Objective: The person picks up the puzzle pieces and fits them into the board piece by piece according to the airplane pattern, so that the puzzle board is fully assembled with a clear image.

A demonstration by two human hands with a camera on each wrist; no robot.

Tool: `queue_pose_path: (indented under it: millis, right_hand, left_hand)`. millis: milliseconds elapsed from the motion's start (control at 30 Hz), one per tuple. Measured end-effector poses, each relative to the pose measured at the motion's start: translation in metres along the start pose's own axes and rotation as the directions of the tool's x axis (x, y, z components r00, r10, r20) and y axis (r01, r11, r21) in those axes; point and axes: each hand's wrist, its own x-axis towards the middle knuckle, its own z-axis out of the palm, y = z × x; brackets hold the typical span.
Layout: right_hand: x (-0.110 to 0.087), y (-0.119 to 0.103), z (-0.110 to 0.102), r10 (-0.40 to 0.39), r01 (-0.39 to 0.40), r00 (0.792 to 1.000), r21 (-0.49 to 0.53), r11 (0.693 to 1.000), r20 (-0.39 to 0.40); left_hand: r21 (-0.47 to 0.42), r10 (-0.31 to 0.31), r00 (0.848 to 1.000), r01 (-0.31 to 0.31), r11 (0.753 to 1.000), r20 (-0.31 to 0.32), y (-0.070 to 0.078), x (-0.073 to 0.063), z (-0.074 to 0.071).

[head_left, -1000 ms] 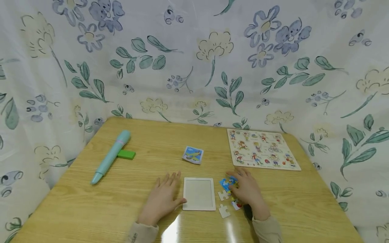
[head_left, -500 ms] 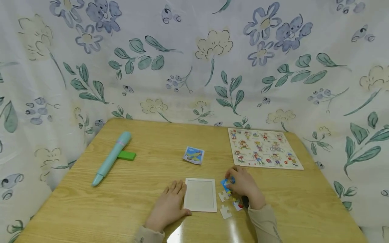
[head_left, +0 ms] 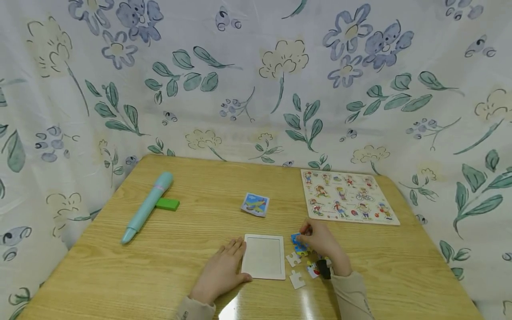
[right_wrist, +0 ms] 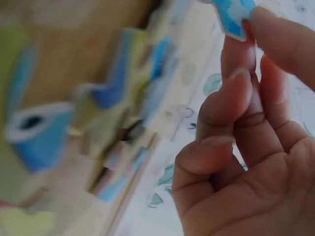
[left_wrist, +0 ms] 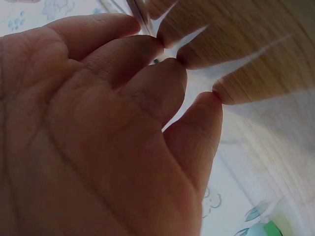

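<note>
My left hand [head_left: 222,271] lies flat, its fingers and thumb along the left edge of a pale square puzzle tray [head_left: 264,258]. In the left wrist view its fingers [left_wrist: 197,128] are fairly straight, tips against the shiny wood surface. To the right of the tray, my right hand [head_left: 322,242] pinches a small blue jigsaw piece [right_wrist: 234,17] between thumb and fingertip. Under and beside that hand lie other blue-and-yellow jigsaw pieces [head_left: 301,250], partly hidden. Two pieces lie plain side up, a near one [head_left: 297,279] and a farther one [head_left: 294,259]; another piece [head_left: 313,269] shows red.
A small airplane picture card [head_left: 255,205] lies beyond the tray. At the back right is a board with printed figures [head_left: 348,195]. A teal pen-shaped thing [head_left: 147,208] lies across a green block [head_left: 168,204] on the left. Floral cloth [head_left: 248,89] hangs behind the table.
My left hand has shifted right to the tray's edge. The fingers of my right hand have drawn together among the pieces and now pinch a blue jigsaw piece.
</note>
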Motion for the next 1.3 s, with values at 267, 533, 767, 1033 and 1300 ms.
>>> queue_pose_path:
  millis: [267,533,767,1033,1300]
  right_hand:
    - [0.007,-0.011,0.009,0.028,-0.025,0.998,0.057,0.998,-0.047]
    - [0.022,-0.042,0.043,0.014,-0.024,0.999,0.198,0.98,0.053]
    - [0.027,-0.065,0.069,0.022,-0.049,0.993,0.237,0.97,0.116]
    - [0.025,-0.074,0.08,0.017,-0.041,0.993,0.208,0.977,0.114]
    - [0.025,-0.077,0.088,0.026,-0.036,0.997,0.14,0.989,0.072]
  left_hand:
    - [0.02,0.009,1.0,-0.009,1.0,-0.011,-0.001,0.0,0.002]
    - [0.024,-0.004,1.0,0.005,1.0,-0.02,-0.002,0.002,0.002]
    - [0.03,-0.003,1.0,0.004,1.0,-0.013,-0.001,0.002,0.002]
    - [0.042,0.001,1.0,0.0,0.999,-0.017,-0.001,0.002,0.002]
    - [0.049,0.009,1.0,-0.007,0.999,-0.03,-0.001,0.001,0.003]
